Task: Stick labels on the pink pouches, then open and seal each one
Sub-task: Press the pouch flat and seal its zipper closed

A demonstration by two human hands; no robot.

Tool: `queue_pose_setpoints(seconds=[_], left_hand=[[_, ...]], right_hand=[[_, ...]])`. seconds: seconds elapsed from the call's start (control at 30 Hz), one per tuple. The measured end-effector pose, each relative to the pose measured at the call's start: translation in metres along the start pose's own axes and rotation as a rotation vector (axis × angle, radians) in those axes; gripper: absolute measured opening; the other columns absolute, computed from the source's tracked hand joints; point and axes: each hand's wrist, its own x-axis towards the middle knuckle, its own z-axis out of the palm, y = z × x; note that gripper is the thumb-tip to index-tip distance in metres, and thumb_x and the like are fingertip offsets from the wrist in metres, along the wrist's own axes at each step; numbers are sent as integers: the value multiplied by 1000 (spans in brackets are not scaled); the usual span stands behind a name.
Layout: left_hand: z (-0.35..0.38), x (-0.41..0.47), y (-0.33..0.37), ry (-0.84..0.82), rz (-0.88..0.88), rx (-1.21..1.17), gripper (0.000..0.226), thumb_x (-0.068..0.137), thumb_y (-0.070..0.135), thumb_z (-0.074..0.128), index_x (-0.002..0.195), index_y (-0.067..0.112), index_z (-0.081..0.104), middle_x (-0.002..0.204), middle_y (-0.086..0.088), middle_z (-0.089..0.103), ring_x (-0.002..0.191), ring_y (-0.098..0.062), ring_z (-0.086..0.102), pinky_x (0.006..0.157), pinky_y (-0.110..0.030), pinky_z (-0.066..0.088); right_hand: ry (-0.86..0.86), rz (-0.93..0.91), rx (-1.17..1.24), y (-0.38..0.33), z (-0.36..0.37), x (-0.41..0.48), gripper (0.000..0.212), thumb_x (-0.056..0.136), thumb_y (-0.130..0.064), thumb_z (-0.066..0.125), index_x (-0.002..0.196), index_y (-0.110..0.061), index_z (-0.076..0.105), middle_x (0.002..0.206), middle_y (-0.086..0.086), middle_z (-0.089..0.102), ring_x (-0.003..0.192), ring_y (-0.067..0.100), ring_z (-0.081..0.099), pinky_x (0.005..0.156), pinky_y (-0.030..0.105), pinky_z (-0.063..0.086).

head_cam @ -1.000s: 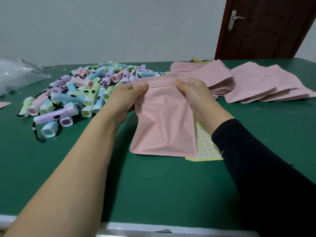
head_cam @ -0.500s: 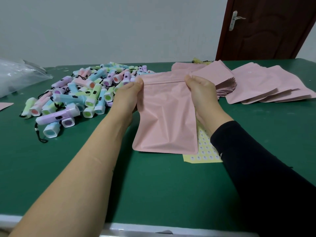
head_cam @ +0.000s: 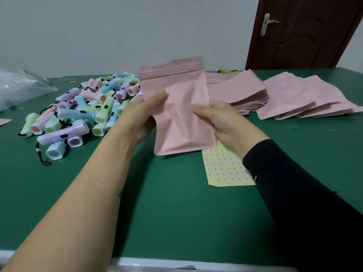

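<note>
I hold one pink pouch (head_cam: pixel 177 107) upright above the green table, its zip strip at the top and its body slightly puffed. My left hand (head_cam: pixel 140 112) grips its left edge at mid height, thumb on the front. My right hand (head_cam: pixel 218 118) pinches its right edge at about the same height. A yellow sheet of small round labels (head_cam: pixel 224 169) lies flat on the table under my right wrist. I see no label on the side of the pouch facing me.
A stack of pink pouches (head_cam: pixel 241 93) lies behind the held one, and more pouches (head_cam: pixel 294 99) are fanned out at the right. A heap of pastel toy flashlights (head_cam: pixel 86 110) fills the left. A clear plastic bag (head_cam: pixel 17 89) sits at far left. A brown door (head_cam: pixel 302 32) stands behind.
Both hands slid from the pouch's top zip strip down to its middle edges. The pouch now stands higher and its body bulges more.
</note>
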Motion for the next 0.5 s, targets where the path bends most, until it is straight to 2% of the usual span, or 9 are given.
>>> queue_pose_setpoints(seconds=[0.07, 0.13, 0.27, 0.37, 0.5], left_hand=[[1, 0, -2, -46, -69, 93, 17, 90, 16, 67, 104, 7, 68, 97, -7, 75, 84, -21, 71, 74, -31, 60], [3, 0, -5, -12, -98, 149, 23, 88, 12, 69, 110, 5, 68, 103, -9, 74, 87, -22, 71, 75, -31, 60], [1, 0, -8, 36, -105, 172, 19, 86, 17, 73, 104, 11, 71, 99, -6, 76, 87, -22, 73, 72, -31, 60], [-2, 0, -9, 12, -110, 139, 29, 82, 28, 78, 105, 14, 71, 100, -4, 77, 90, -22, 74, 73, -32, 60], [-2, 1, -11, 75, -70, 188, 19, 82, 24, 79, 98, 14, 73, 94, -2, 77, 86, -20, 75, 77, -32, 60]], right_hand=[[72, -36, 69, 0, -1, 3, 5, 88, -7, 68, 91, -8, 72, 92, 8, 76, 83, 20, 73, 75, 31, 60], [86, -38, 72, 0, -4, 6, 5, 88, -8, 68, 93, -8, 71, 92, 7, 76, 85, 19, 73, 76, 31, 60], [39, -7, 2, 4, -2, 5, 9, 89, -12, 68, 98, -9, 71, 99, 7, 76, 94, 21, 72, 88, 34, 56], [3, 3, -53, 4, -1, 3, 6, 89, -16, 68, 94, -14, 72, 95, 2, 76, 90, 18, 73, 86, 33, 57], [3, 24, -96, 4, 1, 3, 17, 88, -32, 70, 96, -17, 71, 93, -3, 77, 88, 14, 73, 85, 33, 57]])
